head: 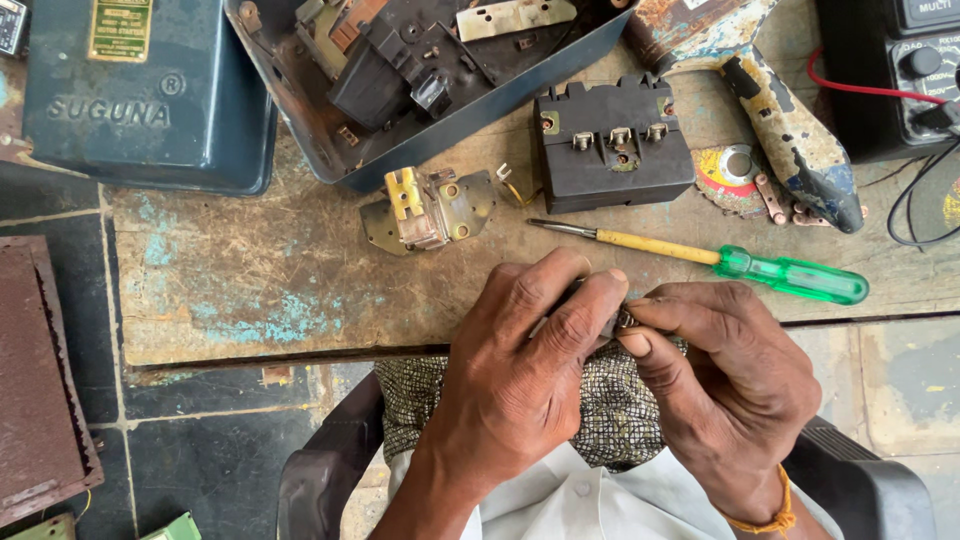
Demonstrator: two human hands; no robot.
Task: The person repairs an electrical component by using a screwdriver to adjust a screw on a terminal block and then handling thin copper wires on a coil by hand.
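We look down on our two hands, which meet just in front of the near edge of the wooden worktop point(250, 290), above our lap. Our left hand point(520, 370) is curled, with its fingers point(590, 305) closed around a small dark part point(622, 320). Only a little metal piece of this part shows between the two hands, so we cannot tell what kind of part it is. Our right hand point(730, 380) comes from the other side, and its thumb and first finger pinch the same small part at its end. Both hands are therefore closed on it, and they touch each other there. Under the hands lies a patterned cloth point(610, 410) on our lap.

On the worktop, just beyond the hands, lies a screwdriver point(700, 255) with a yellow shaft and a green transparent handle; its tip points to the left. Behind it stands a black terminal block point(610, 150) with several screw contacts on top. To the left of this block lies a small metal bracket assembly point(430, 210) with a yellow piece. Further back we see an open blue metal case point(420, 90) with dark parts inside, and beside it, on the left, a blue cover point(140, 100). At the far right corner stands a black meter point(890, 80) with a red wire.
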